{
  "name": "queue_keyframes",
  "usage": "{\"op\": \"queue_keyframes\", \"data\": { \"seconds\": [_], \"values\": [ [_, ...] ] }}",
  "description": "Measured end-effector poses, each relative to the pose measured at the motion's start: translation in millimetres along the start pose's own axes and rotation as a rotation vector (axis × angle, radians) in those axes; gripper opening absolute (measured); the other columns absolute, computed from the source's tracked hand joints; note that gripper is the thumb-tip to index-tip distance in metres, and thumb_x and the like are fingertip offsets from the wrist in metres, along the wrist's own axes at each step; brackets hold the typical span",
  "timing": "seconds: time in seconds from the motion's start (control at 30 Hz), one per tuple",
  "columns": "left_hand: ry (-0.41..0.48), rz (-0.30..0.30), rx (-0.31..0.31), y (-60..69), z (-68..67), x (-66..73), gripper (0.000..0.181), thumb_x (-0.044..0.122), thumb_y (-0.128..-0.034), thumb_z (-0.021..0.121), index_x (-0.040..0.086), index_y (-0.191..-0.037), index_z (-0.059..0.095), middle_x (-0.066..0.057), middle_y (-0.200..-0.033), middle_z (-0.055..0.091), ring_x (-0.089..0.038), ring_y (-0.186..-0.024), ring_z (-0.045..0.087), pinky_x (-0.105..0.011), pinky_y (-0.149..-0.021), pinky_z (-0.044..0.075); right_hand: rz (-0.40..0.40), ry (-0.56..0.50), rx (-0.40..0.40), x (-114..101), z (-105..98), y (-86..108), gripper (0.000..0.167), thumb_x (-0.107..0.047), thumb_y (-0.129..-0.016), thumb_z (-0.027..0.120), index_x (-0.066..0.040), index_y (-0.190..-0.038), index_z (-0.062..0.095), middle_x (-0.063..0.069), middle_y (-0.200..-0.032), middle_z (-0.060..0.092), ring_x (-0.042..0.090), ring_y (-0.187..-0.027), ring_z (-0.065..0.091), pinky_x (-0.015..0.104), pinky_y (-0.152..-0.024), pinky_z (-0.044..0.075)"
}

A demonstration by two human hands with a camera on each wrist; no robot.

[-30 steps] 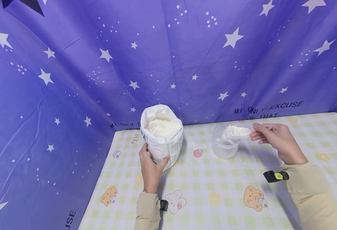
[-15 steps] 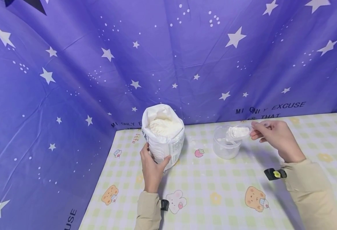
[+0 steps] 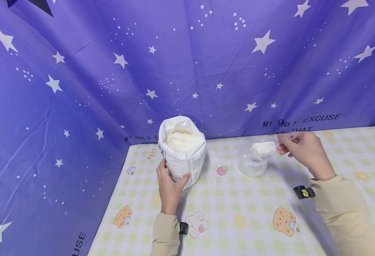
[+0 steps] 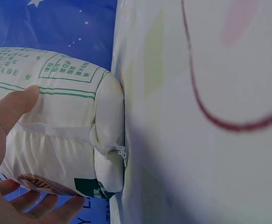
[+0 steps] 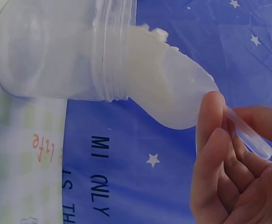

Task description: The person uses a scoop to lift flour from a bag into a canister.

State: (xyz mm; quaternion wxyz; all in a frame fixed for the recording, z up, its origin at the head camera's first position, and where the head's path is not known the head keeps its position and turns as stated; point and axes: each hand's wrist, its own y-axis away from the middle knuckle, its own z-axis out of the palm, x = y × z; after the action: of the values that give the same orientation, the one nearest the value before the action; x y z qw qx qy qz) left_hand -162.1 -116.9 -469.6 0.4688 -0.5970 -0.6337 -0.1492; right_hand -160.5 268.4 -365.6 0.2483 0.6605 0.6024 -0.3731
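Note:
A white bag [image 3: 187, 165] with its top open stands on the table, full of pale flour-like powder [image 3: 183, 142]. My left hand [image 3: 169, 190] grips its near side, thumb [image 4: 21, 105] on the green-printed face and fingers on the other side. To the right stands a clear round plastic tub [image 3: 253, 169]. My right hand [image 3: 307, 152] pinches the short handle of a translucent plastic scoop [image 5: 182, 93]. White powder is heaped in the scoop, whose tip is over the tub's mouth. In the right wrist view, the tub's cloudy wall [image 5: 47, 51] blurs what is inside.
A checked, cartoon-printed tablecloth [image 3: 222, 227] covers the table. Behind it and to the left hang purple-blue star-printed curtains [image 3: 174, 64], close to the back of the bag. Faint white specks lie on the cloth between bag and tub.
My right hand has moved slightly left and up with the scoop, and the powder heap looks flatter. The left hand keeps its grip on the bag. The head view has shifted slightly.

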Motion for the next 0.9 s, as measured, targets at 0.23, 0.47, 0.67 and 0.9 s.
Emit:
{"op": "queue_keyframes", "data": {
  "seconds": [0.23,0.47,0.67,0.9],
  "values": [
    [-0.002,0.004,0.003,-0.1,0.9,-0.8,0.102,0.028,-0.0691,0.091,0.006,-0.149,0.031,-0.016,-0.137,0.044,-0.030,-0.127,0.048,-0.046,-0.107,0.045,-0.050,0.145,0.047,-5,0,0.6,0.043,-0.040,-0.100,0.054,-0.008,-0.082,0.075,0.000,-0.068,0.072,0.001,-0.062,0.059,0.023,-0.058,0.041],
    [-0.002,0.013,0.006,-0.2,0.3,-0.6,0.102,0.029,-0.0691,0.091,0.006,-0.149,0.031,-0.017,-0.136,0.044,-0.031,-0.127,0.048,-0.046,-0.107,0.046,-0.084,0.179,0.075,-8,-1,1.7,0.041,-0.038,-0.100,0.055,-0.010,-0.078,0.074,0.000,-0.065,0.071,-0.001,-0.063,0.056,0.024,-0.062,0.036],
    [0.001,0.012,0.005,0.0,0.3,-0.8,0.102,0.028,-0.0697,0.091,0.006,-0.149,0.031,-0.016,-0.138,0.043,-0.030,-0.128,0.048,-0.046,-0.108,0.044,-0.110,0.197,0.103,-10,-1,2.4,0.040,-0.036,-0.100,0.055,-0.011,-0.075,0.074,0.000,-0.063,0.070,0.007,-0.060,0.054,0.025,-0.058,0.034],
    [-0.007,0.011,0.006,0.6,0.4,-0.5,0.102,0.027,-0.0698,0.091,0.006,-0.149,0.031,-0.016,-0.138,0.043,-0.030,-0.129,0.047,-0.046,-0.109,0.044,-0.139,0.173,0.142,-15,-3,3.4,0.039,-0.035,-0.100,0.056,-0.010,-0.076,0.074,0.002,-0.064,0.071,0.005,-0.057,0.055,0.024,-0.055,0.035]
  ]
}}
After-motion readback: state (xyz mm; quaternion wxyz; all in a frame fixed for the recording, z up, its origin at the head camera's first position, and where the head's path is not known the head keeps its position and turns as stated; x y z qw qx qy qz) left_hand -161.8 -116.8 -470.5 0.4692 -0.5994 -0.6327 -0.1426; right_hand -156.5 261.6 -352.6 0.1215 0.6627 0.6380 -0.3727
